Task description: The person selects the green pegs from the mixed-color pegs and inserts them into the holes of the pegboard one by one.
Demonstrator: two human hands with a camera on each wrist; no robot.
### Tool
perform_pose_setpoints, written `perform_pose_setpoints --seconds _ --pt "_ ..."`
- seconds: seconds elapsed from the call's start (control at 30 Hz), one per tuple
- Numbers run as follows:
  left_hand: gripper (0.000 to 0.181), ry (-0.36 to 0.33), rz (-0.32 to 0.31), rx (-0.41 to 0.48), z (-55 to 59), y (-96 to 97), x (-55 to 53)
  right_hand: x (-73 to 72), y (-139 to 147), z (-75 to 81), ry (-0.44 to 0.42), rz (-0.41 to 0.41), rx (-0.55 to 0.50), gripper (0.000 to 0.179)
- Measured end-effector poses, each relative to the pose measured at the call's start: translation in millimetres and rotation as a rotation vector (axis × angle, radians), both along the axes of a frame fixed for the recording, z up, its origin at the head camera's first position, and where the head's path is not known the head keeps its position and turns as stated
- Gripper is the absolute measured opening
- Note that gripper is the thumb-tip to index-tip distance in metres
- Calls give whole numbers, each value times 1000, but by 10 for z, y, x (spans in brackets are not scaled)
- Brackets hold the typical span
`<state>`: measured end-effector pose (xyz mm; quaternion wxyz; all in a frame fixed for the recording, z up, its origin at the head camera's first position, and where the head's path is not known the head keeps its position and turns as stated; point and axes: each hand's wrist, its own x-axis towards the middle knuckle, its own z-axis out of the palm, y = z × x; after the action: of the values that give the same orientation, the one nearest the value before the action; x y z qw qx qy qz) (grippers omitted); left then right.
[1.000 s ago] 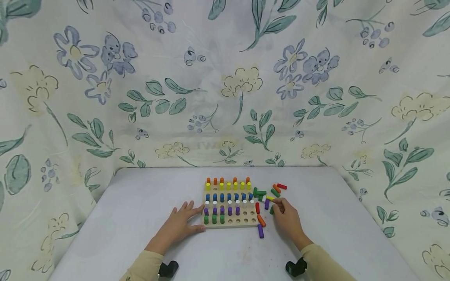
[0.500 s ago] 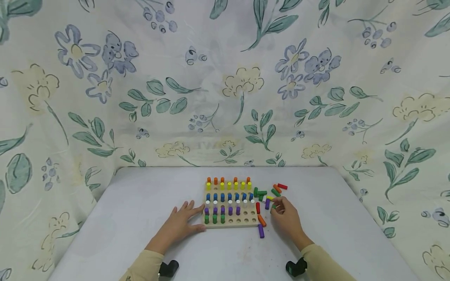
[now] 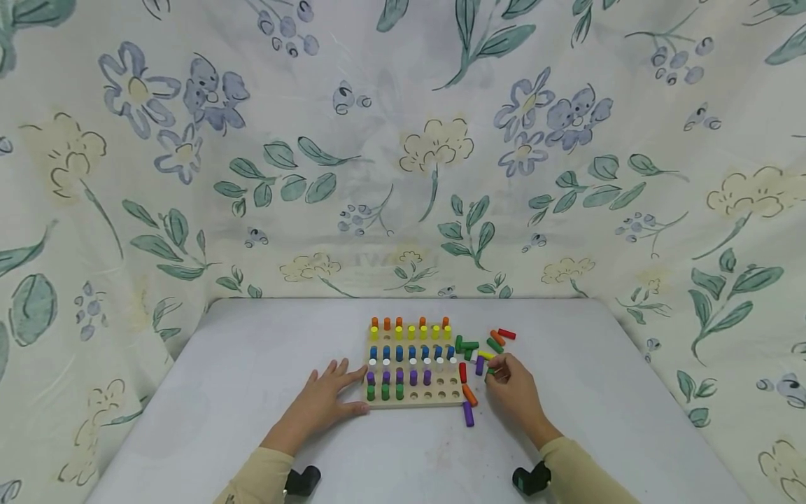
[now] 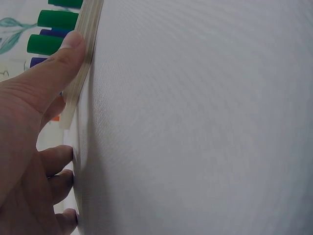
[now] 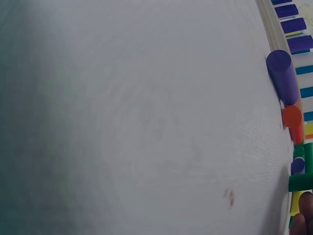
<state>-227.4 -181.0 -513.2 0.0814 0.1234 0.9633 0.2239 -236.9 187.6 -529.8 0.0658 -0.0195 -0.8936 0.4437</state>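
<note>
On the left side of the white table [image 3: 208, 392], the left hand [image 3: 322, 396] has its fingers spread out and is not curled round anything. Its thumb touches the near left corner of the wooden board [image 3: 415, 404], and its pointing finger is at the left edge. If it pushes too softly there, a bump could make the board slide.

The board lies flat, with pegs standing in rows. The front row has three green pegs [image 3: 385, 392], then four bare holes. Behind are five purple pegs [image 3: 399, 377], then two bare holes.

Just beside the board's right edge lie a loose purple peg [image 3: 469, 414], an orange peg [image 3: 470, 395] and a red peg [image 3: 462, 372]. They are round, so a knock from the hand could make them roll.

Farther right, the right hand [image 3: 513, 388] pinches one small green peg [image 5: 300, 182] in its fingertips. A loose pinch could let it tip or drop.
</note>
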Motion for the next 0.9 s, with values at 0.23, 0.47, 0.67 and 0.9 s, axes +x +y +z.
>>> perform_pose_setpoints --seconds 0.23,0.47,0.67,0.9 --pt "83 3 0 -1 4 5 7 10 -17 -9 7 -14 11 17" --pt "83 -3 3 4 17 9 11 28 -26 4 15 -20 11 17" --pt "83 -1 0 1 -1 2 12 37 -50 19 26 -19 8 19" --pt "83 -4 2 10 1 5 8 49 -90 50 45 6 5 20"
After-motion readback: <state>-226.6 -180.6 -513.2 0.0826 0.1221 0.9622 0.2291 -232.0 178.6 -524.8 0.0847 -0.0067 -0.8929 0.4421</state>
